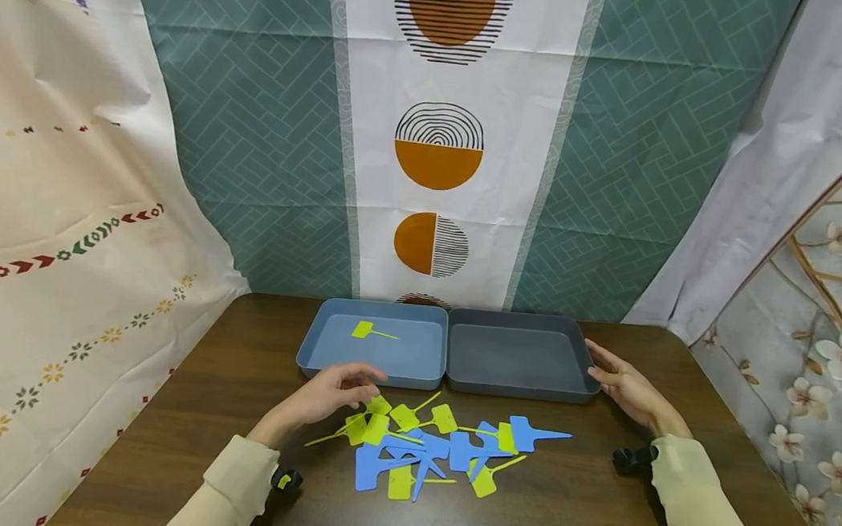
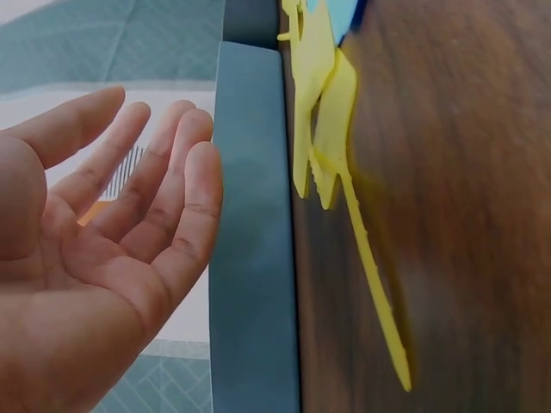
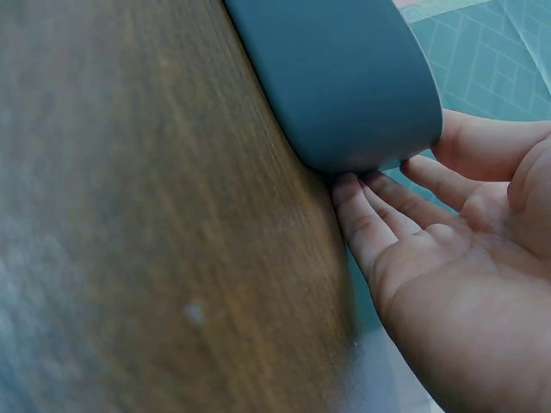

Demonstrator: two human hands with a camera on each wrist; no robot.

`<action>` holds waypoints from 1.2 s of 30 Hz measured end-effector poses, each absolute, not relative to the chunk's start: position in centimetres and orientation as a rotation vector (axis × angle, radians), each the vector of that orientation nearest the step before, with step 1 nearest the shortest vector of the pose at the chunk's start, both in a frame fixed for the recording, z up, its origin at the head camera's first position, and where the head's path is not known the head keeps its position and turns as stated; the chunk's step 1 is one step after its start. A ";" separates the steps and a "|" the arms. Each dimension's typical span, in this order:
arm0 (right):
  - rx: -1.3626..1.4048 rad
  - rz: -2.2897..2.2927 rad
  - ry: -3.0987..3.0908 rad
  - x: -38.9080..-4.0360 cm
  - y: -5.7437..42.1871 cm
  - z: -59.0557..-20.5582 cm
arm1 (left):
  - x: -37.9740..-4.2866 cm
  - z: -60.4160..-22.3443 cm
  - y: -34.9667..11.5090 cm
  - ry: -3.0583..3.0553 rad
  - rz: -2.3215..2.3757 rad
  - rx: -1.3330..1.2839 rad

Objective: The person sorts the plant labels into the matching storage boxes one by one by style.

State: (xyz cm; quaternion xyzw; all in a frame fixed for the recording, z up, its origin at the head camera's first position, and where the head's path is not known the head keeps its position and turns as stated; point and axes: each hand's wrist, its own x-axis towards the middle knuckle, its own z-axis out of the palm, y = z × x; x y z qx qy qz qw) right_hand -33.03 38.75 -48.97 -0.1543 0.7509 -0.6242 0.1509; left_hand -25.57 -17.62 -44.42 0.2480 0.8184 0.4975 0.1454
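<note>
My left hand (image 1: 333, 394) hovers at the left end of a pile of plastic T-shaped plant labels, close to the front of the blue tray (image 1: 406, 381). Its fingers are loosely bent, and the left wrist view shows nothing in the palm. Yellow labels (image 1: 376, 430) lie nearest to it, with blue labels (image 1: 368, 467) mixed in to the right. One yellow label (image 1: 362, 329) lies inside the blue tray. With fairly straight fingers, my right hand (image 1: 630, 392) touches the right end of the dark grey tray (image 1: 521, 393), its thumb against the front corner.
Both trays stand side by side at the back of the brown wooden table (image 1: 535, 519). Behind them hangs a patterned green and white curtain (image 1: 256, 124). Cloths with printed patterns hang at the left and right of the table.
</note>
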 end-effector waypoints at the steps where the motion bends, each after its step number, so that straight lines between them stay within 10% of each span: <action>1: -0.445 -1.795 2.153 -33.0 38.7 -49.0 | -25.5 -44.5 -17.7 2.362 1.426 0.713; 36: -0.427 -1.809 2.147 -32.8 38.6 -48.7 | -24.8 -45.9 -17.0 2.525 1.054 0.852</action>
